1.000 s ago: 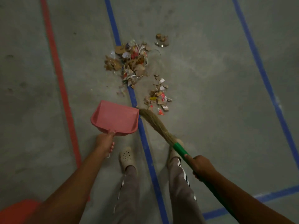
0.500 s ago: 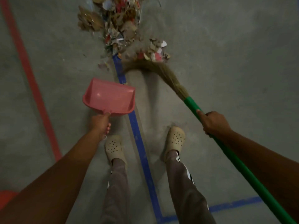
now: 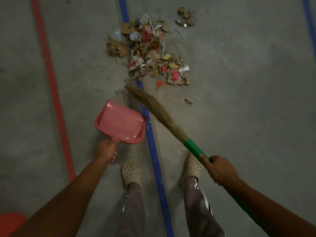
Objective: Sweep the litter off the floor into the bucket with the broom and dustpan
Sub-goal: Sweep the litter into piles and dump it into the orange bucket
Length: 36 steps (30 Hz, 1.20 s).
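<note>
Since half a second ago the broom (image 3: pixel 153 106) has drawn back from the litter (image 3: pixel 147 53). Its bent tip now lies on the near side of the heap, across the blue line (image 3: pixel 153 151), and the small cluster it was pushing now sits against the big pile

The concrete floor (image 3: pixel 248 117) is grey, dull and mottled. A red line (image 3: pixel 54 93) runs up its left side, and the blue line passes between the person's feet. An orange-red shape (image 3: pixel 10 221) is cut off by the bottom-left corner, so what it is cannot be told

The litter is a loose, ragged spread straddling the blue line: torn brown card, crumpled clear film, and red and white paper bits. A small clump (image 3: pixel 185 17) lies apart at the top right. The dim light blurs the finer pieces

The broom is a tapering sheaf of straw-coloured fibres bound into a smooth green handle, whose lower end runs out of view under the right forearm. The pink dustpan (image 3: pixel 119 122) is glossy plastic, flat-bottomed with raised side walls. It sits just left of the blue line with its mouth towards the litter, and whether its lip touches the floor is unclear

Both hands are closed. The left hand (image 3: pixel 106 151) is wrapped round the dustpan's short handle, mostly hiding it, and the right hand (image 3: pixel 220 170) grips the green handle, forefinger laid along it

Pale perforated clogs (image 3: pixel 130 171) stand either side of the blue line. One stray scrap (image 3: pixel 189 100) lies alone to the right of the bristles
</note>
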### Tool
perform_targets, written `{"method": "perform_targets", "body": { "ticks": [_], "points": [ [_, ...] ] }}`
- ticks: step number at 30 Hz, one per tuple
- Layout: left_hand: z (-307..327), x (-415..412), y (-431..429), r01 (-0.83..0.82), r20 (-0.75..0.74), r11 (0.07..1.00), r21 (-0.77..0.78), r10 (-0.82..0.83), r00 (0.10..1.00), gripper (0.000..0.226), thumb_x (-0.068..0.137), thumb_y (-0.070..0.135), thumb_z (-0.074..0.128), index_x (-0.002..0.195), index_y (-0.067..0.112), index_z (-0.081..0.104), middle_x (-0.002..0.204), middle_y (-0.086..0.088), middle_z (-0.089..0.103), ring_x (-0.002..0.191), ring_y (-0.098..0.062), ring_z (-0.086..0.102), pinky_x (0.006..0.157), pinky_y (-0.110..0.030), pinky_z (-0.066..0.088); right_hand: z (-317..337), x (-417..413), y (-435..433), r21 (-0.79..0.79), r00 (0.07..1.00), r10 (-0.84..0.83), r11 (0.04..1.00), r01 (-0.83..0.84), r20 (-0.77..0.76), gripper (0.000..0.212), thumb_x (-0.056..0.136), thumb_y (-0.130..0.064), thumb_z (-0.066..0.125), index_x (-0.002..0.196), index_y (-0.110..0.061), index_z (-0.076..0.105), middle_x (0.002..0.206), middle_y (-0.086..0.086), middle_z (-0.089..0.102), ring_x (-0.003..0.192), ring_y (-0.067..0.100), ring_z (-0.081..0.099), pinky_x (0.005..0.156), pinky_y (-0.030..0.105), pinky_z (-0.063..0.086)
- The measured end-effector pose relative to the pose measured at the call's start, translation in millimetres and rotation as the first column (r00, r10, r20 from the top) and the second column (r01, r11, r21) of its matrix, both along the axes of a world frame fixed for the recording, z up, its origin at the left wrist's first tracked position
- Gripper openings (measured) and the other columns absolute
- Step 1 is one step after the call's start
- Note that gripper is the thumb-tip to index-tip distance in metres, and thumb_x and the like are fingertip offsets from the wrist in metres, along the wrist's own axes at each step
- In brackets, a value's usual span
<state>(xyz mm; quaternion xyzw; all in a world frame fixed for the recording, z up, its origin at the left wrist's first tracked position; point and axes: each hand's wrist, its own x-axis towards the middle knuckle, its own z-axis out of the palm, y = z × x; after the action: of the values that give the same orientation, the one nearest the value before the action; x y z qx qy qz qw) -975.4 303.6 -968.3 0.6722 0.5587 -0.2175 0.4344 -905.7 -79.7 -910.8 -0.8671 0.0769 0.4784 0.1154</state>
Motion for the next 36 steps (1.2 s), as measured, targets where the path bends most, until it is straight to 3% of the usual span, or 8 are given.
{"method": "perform_targets", "body": {
  "ticks": [5,10,15,18,22,29,34,36],
  "points": [
    [-10,-24,9,0.067,-0.006,0.998,-0.021,-0.067,0.998,0.040,0.100,0.040,0.059,0.079,0.006,0.058,0.052,-0.009,0.047,0.032,-0.014,0.035,0.034,-0.016,0.026,-29,-12,15,-0.095,0.994,0.078,0.992,-0.086,-0.082,0.061,0.099,-0.065,0.034,0.090,-0.009,0.059,0.097,0.020,0.071,0.087,0.036,0.071,0.079,0.045,0.060],
    [-17,-38,11,0.089,0.015,0.995,-0.054,-0.088,0.996,0.039,0.101,0.039,0.058,0.081,0.006,0.058,0.051,-0.008,0.046,0.032,-0.012,0.034,0.033,-0.016,0.025,-39,3,18,-0.096,0.987,-0.161,0.982,0.163,0.022,0.069,0.098,-0.065,0.037,0.076,-0.006,0.063,0.066,0.011,0.069,0.051,0.025,0.068,0.057,0.037,0.061],
    [-17,-45,7,0.089,0.021,0.996,-0.019,-0.089,0.996,0.043,0.101,0.039,0.058,0.074,0.006,0.055,0.050,-0.009,0.048,0.033,-0.016,0.038,0.035,-0.019,0.027,-24,2,20,0.002,0.962,-0.245,0.969,0.246,0.120,0.068,0.099,-0.065,0.036,0.073,-0.008,0.063,0.068,0.011,0.070,0.058,0.028,0.069,0.060,0.039,0.061],
    [-9,-54,8,0.067,0.025,0.998,0.003,-0.067,0.997,0.045,0.101,0.040,0.058,0.073,0.005,0.056,0.052,-0.011,0.050,0.035,-0.017,0.039,0.036,-0.020,0.028,-15,-15,29,0.026,0.971,-0.195,0.981,0.193,0.138,0.066,0.096,-0.069,0.035,0.070,-0.014,0.060,0.069,0.010,0.068,0.064,0.030,0.068,0.065,0.040,0.059],
    [-3,-79,28,0.011,-0.024,0.999,0.040,-0.010,1.000,0.048,0.100,0.043,0.058,0.079,0.001,0.061,0.054,-0.011,0.053,0.038,-0.019,0.043,0.038,-0.021,0.030,-7,-41,67,0.070,0.989,-0.047,0.997,0.038,0.141,0.054,0.098,-0.064,0.038,0.074,-0.018,0.053,0.075,0.007,0.058,0.069,0.025,0.052,0.064,0.032,0.039],
    [-1,-109,79,-0.018,-0.073,0.996,0.084,0.024,0.997,0.036,0.102,0.030,0.058,0.077,0.005,0.056,0.053,-0.011,0.047,0.026,-0.011,0.036,0.031,-0.017,0.023,-45,-62,163,0.086,0.978,0.210,0.974,-0.209,0.001,0.055,0.099,-0.067,0.031,0.079,-0.021,0.053,0.070,-0.001,0.057,0.059,0.011,0.055,0.052,0.028,0.045],
    [-18,-109,105,-0.003,-0.039,0.996,0.085,0.006,0.999,0.039,0.101,0.033,0.059,0.074,0.005,0.055,0.049,-0.009,0.046,0.029,-0.013,0.037,0.034,-0.016,0.023,-86,-42,191,-0.042,0.994,0.081,0.996,-0.084,-0.079,0.059,0.099,-0.066,0.034,0.086,-0.012,0.053,0.082,0.007,0.065,0.072,0.020,0.067,0.067,0.038,0.061],
    [-21,-102,107,0.015,-0.028,0.997,0.069,-0.013,1.000,0.040,0.101,0.036,0.059,0.075,0.006,0.056,0.052,-0.010,0.048,0.032,-0.014,0.038,0.034,-0.016,0.025,-89,-29,183,-0.060,0.999,0.008,0.998,-0.011,-0.049,0.062,0.100,-0.066,0.034,0.087,-0.009,0.057,0.077,0.008,0.065,0.064,0.019,0.065,0.056,0.034,0.058]
  ]
}}
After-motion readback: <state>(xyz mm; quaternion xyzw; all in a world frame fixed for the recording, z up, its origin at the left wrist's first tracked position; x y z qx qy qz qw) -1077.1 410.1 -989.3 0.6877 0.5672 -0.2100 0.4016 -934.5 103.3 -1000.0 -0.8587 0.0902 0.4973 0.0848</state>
